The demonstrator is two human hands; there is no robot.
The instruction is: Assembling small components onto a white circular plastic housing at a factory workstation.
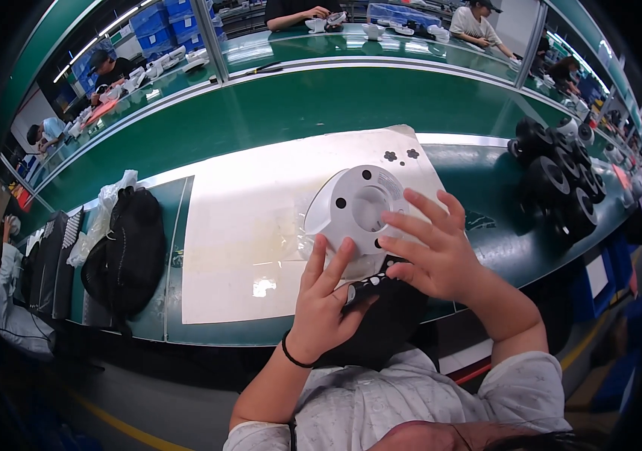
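A white rounded plastic housing [345, 227] lies on the pale work mat with its flat ring-shaped face up. Black round pads [341, 203] sit on that face, around a central hollow. My left hand [322, 307] is at the near left of the housing, index and middle fingers stretched to its lower rim. Between its thumb and lower fingers is a small black sheet with white spots [375, 281], partly hidden. At the right side, my right hand [437, 252] has its fingers spread over the rim, one fingertip beside the near black pad.
Loose black flower-shaped pieces [390, 156] lie on the mat [238, 225] beyond the housing. A cluster of black-and-white round parts [558, 173] stands at right on the green bench. At left are a black bag [134, 252] and dark trays [54, 255]. Several co-workers sit beyond.
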